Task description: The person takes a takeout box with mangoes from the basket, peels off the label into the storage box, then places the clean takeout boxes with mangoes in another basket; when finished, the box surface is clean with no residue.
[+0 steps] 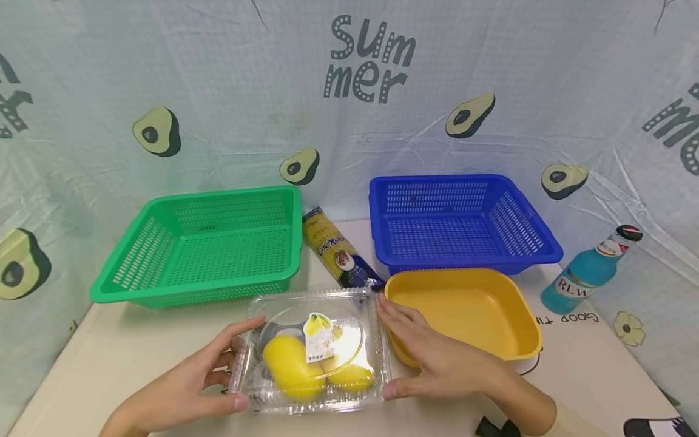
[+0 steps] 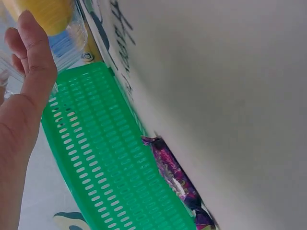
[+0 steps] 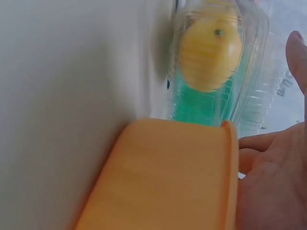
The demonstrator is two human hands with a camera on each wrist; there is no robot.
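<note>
A clear plastic clamshell box (image 1: 256, 388) with a white fruit sticker on its lid holds yellow fruits (image 1: 292, 364). It lies at the front middle of the table. At its left edge is my left hand (image 1: 191, 376), the index finger over the lid's rim and the thumb by the near corner. My right hand (image 1: 437, 352) lies along the right edge, its fingers fairly straight and its thumb near the front corner. In the right wrist view the right thumb (image 3: 297, 57) stands apart from the box. The left fingers (image 2: 36, 43) touch the box side in the left wrist view.
Behind stand a green basket (image 1: 202, 297) and a blue basket (image 1: 464, 264). Between them lies a yellow-and-blue packet (image 1: 341, 252). A yellow basin (image 1: 459, 315) sits beside my right hand, and a blue drink bottle (image 1: 584, 276) farther right. A purple wrapped snack (image 2: 172, 172) lies by the green basket.
</note>
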